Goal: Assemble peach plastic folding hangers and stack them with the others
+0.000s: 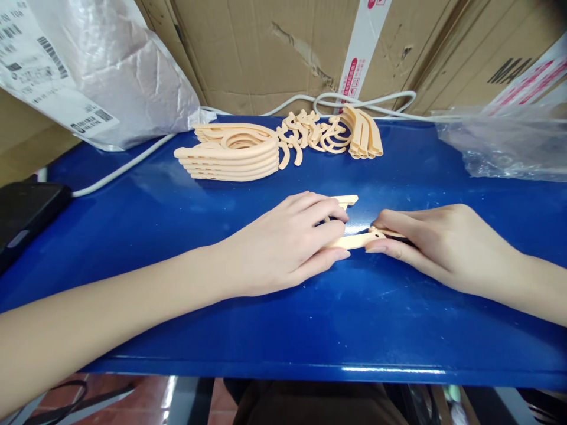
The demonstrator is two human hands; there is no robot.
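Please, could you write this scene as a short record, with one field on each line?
Surface: blue table
Left hand: holds a peach plastic piece
Right hand: pinches a thin piece at its end; whether joined, unclear
Behind hands: stack of looped pieces, small curved pieces, short bars
Left side: silvery parcel, black device
Right side: clear plastic
Back: cardboard boxes, white cable

Cardboard box [478,50] at right: black "MA", rest unclear; shipping label [26,59], upper left: "T06", barcodes; packing tape [362,47]: red print, illegible.

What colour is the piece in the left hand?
The piece is pale peach, seen best in the head view.
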